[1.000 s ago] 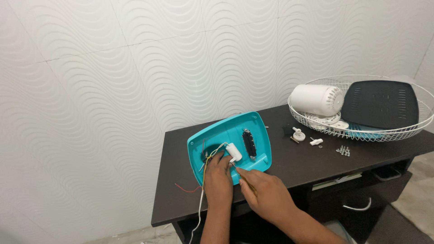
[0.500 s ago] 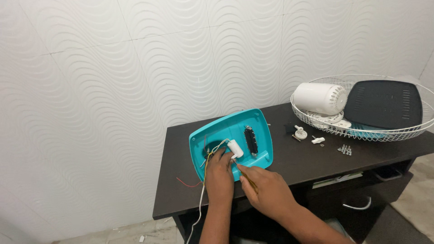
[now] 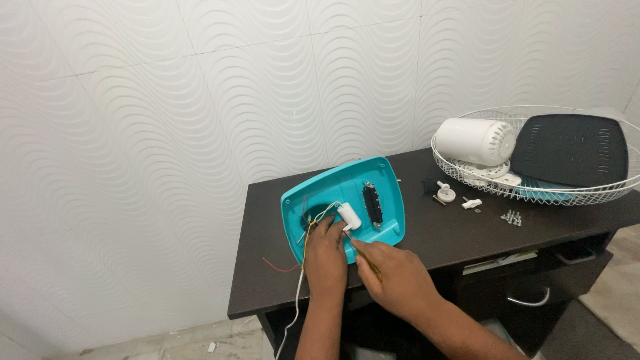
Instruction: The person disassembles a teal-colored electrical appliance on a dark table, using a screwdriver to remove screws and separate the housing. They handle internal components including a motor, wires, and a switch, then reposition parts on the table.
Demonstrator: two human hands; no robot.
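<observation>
A teal plastic fan base shell (image 3: 387, 190) lies open side up on the dark desk (image 3: 453, 233), with a black switch block (image 3: 371, 203) and a small white cylinder part (image 3: 349, 217) inside it. My left hand (image 3: 325, 257) rests on the shell's near edge, fingers at the white part and the thin wires (image 3: 313, 220). My right hand (image 3: 393, 277) grips a thin yellowish tool (image 3: 357, 248) whose tip points at that white part.
A white wire fan guard (image 3: 533, 190) at the desk's right end holds a white motor housing (image 3: 475, 141), a dark grey panel (image 3: 570, 150) and a teal piece. Small white knobs (image 3: 445, 193) and several screws (image 3: 511, 216) lie nearby. A white cable (image 3: 291, 313) hangs off the front edge.
Both hands stay at the teal shell with almost no movement; the view has shifted slightly.
</observation>
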